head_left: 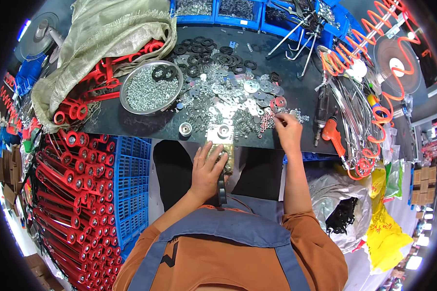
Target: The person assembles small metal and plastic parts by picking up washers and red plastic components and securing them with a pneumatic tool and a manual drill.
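My left hand (207, 169) rests at the front edge of the dark worktable (257, 41), fingers stretched out. It lies beside a metal fixture (220, 134) with a round metal piece (224, 130) on top; a dark part under the fingers is mostly covered. A second round metal cup (185, 129) stands to the left. Over small red-and-silver rings (267, 121), my right hand (289, 132) is closed in a pinch; what its fingertips hold is hidden. Washers and small metal plates (251, 87) lie in a loose heap beyond both hands.
A metal bowl of small fasteners (150, 92) stands left of the heap. Black rings (199, 48) lie behind it. Red tubular parts fill a woven sack (102, 34) and a stack (73, 194) at left. An orange-handled power tool (332, 133) and coiled hose (354, 43) are right.
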### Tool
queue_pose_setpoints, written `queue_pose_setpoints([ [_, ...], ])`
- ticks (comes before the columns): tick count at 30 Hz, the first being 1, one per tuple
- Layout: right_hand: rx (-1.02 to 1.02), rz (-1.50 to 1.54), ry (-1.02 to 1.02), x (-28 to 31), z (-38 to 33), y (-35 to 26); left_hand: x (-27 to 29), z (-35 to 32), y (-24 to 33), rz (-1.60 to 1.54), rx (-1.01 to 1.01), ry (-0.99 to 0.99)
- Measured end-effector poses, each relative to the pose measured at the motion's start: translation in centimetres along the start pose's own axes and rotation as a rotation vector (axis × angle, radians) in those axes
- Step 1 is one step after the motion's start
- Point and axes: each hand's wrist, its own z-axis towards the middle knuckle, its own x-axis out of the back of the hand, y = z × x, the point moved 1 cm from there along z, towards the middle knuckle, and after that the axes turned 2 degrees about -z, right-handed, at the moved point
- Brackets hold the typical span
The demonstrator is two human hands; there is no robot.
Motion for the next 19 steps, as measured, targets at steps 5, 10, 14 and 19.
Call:
queue_pose_setpoints([
  [5, 0.199, -0.100, 0.000, -2.5, 1.4, -1.7, 0.4, 0.3, 0.1, -0.010, -0.001, -0.003],
  [10, 0.194, -0.110, -0.070, -4.1, 2.3, -2.9, 1.2, 0.3, 0.4, -0.061, 0.020, -0.103],
  [14, 0.262, -0.125, -0.015, -4.8, 4.4, -2.8, 1.3, -0.1, 0.3, -0.107, -0.016, -0.076],
  [19, 0.126, -0.130, 0.093, -3.6, 10.5, -1.8, 2.5, -0.8, -0.2, -0.133, -0.035, -0.185],
])
